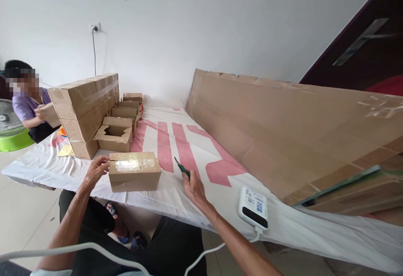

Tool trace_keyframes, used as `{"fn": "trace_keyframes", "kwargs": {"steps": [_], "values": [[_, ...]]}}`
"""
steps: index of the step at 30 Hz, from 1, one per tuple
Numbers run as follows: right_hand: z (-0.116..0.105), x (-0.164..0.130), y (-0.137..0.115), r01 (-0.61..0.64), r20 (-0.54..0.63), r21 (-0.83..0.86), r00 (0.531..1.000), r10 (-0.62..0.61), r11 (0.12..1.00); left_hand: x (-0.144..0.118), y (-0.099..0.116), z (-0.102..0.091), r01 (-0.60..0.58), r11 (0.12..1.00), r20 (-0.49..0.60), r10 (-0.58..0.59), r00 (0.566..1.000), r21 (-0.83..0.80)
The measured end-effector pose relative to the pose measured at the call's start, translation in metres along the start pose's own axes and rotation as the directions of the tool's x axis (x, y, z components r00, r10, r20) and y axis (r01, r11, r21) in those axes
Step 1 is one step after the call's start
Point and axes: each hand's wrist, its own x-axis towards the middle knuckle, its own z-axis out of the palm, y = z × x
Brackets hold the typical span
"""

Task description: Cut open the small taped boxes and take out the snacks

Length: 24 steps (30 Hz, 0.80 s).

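A white power bank [253, 207] lies just right of the right hand. Beyond the left hand stand stacked cartons [85, 112] and open small boxes [115, 133]; a large cardboard sheet [283, 129] leans far right.

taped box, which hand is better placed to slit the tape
Right. The right hand already holds the green cutter just beside the taped box; the left hand steadies its side.

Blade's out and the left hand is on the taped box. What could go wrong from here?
1. The left hand rests on the taped box's end, so a slip of the green cutter in the right hand across the tape might reach its fingers.
2. The power bank lies near the right forearm, its cable hanging off the edge; a sweep could drag it off.
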Motion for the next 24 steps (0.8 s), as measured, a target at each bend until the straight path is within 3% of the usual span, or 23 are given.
{"fn": "trace_keyframes", "kwargs": {"steps": [4,8,12,18,21,24], "values": [[0.038,-0.005,-0.053,-0.123,0.179,0.318,0.982,0.068,0.94,-0.001,0.003,0.001,-0.006,1.0,-0.005,0.006,1.0,0.014],[0.06,-0.014,-0.087,-0.146,0.202,0.476,0.978,0.054,0.867,-0.004,0.005,0.001,-0.009,1.0,-0.002,0.009,1.0,0.025],[0.058,-0.02,-0.093,-0.155,0.193,0.47,0.979,0.07,0.869,-0.006,0.005,-0.002,-0.019,0.999,0.06,0.017,0.998,0.027],[0.05,-0.028,-0.092,-0.169,0.191,0.449,0.977,0.09,0.877,-0.003,0.003,-0.01,-0.107,0.99,0.24,0.081,0.967,0.096],[0.047,-0.033,-0.094,-0.164,0.182,0.435,0.979,0.092,0.886,-0.002,0.001,-0.013,-0.163,0.971,0.262,0.114,0.958,0.173],[0.045,-0.038,-0.094,-0.152,0.179,0.423,0.98,0.082,0.893,-0.003,-0.001,-0.013,-0.154,0.977,0.295,0.104,0.95,0.151]]}}
